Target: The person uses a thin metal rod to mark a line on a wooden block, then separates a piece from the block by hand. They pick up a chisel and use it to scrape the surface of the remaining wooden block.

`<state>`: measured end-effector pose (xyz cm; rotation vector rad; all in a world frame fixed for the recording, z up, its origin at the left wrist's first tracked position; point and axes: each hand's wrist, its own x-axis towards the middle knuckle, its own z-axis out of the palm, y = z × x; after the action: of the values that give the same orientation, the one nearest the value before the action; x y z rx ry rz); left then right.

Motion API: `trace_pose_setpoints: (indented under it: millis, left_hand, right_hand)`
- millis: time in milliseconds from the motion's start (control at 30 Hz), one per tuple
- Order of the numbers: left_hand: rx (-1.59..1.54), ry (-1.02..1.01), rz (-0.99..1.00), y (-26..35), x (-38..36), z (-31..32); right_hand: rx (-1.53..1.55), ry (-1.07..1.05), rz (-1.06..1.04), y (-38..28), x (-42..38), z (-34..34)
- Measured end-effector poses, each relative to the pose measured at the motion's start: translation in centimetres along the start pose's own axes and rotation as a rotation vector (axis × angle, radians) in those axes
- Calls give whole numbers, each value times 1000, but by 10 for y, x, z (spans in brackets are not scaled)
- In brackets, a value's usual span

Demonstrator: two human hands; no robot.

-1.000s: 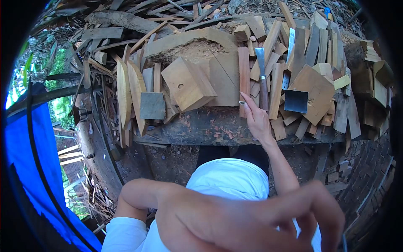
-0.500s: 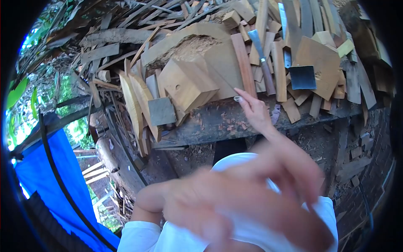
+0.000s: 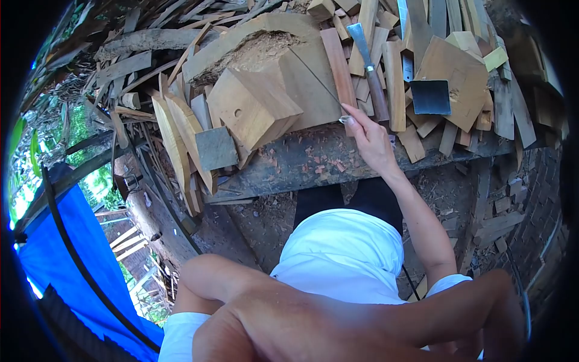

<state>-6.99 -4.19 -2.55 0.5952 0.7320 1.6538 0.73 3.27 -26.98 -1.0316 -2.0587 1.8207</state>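
My right hand [image 3: 373, 143] is closed around the lower end of a thin dark metal rod [image 3: 315, 76], with a small pale loop showing beside the thumb. The rod slants up and left, over the flat face of a large wooden block [image 3: 310, 78]. Left of the rod lies a faceted wooden block [image 3: 247, 105] with a small round hole. A chisel [image 3: 368, 63] with a wooden handle lies up and right of this hand. My left arm crosses low in front of the camera, and my left hand [image 3: 505, 301] is bent at the lower right, its fingers hidden.
Wood offcuts crowd the bench [image 3: 289, 166]. A dark square metal plate [image 3: 431, 97] lies at right, a grey square piece [image 3: 217, 148] at left. Curved wooden pieces [image 3: 181, 145] lean at the left end. A blue tarp [image 3: 78, 259] hangs at far left.
My left hand and forearm, blurred across my chest before, have moved down and right. My right hand keeps the rod, and the whole view has shifted slightly.
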Motion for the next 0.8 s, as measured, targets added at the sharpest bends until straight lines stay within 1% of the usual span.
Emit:
trace_pose_setpoints:
  millis: [133,200,233,300,500,633,700,800]
  left_hand:
    - [9,-8,13,2,-1,0]
    - [9,-7,12,-1,0,2]
    - [8,-11,13,-1,0,3]
    - [9,-22,16,5,1,-2]
    - [10,-53,29,5,3,-4]
    - [22,-31,30,6,3,-3]
    - [23,-28,33,11,3,-8]
    - [11,-49,30,16,-1,-9]
  right_hand:
    - [0,19,-53,-3,3,4]
    - [-29,-114,143,-18,6,0]
    - [-32,-114,142,-18,6,2]
    - [-25,-62,51,-15,7,8]
    - [-22,-80,49,-16,6,15]
    - [-34,-95,56,-17,7,20]
    - [-19,-55,16,-14,8,21]
    - [-40,-67,31,-17,8,21]
